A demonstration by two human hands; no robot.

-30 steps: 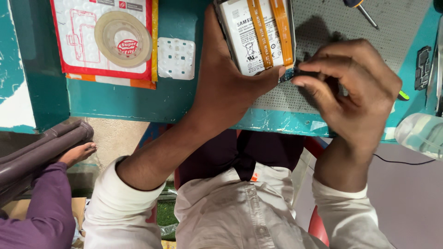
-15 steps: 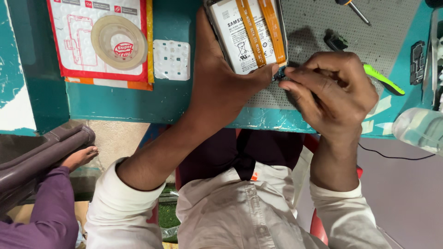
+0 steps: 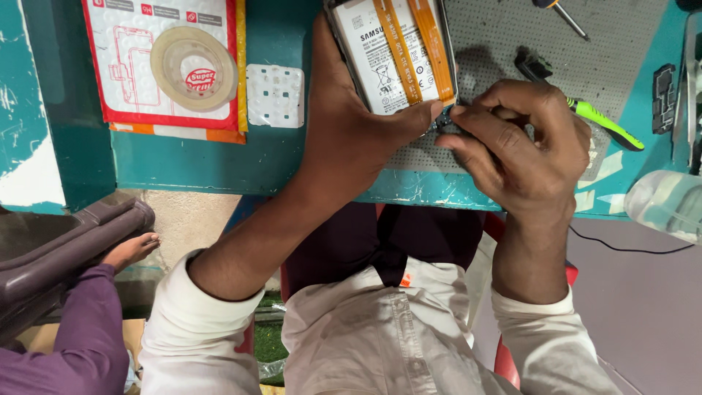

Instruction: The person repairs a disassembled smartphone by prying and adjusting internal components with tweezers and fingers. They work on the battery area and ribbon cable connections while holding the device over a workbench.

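I see my left hand (image 3: 351,139) gripping the opened phone (image 3: 395,51) on the table (image 3: 278,157), fingers clamped around its edge. My right hand (image 3: 512,150), just right of the phone, pinches a small dark part (image 3: 447,121) at the phone's lower corner. A roll of tape (image 3: 194,69) lies well left of the phone, a green-handled tool (image 3: 603,123) to its right.

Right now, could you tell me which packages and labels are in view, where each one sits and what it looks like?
Flat package: bench top, far left; rectangular, white face, red border, orange edge, under a tape roll.
Tape roll label: in the roll's centre; small, red and white.
Battery label: on the opened phone held by the left hand; white, dark print, crossed by two orange ribbon strips.
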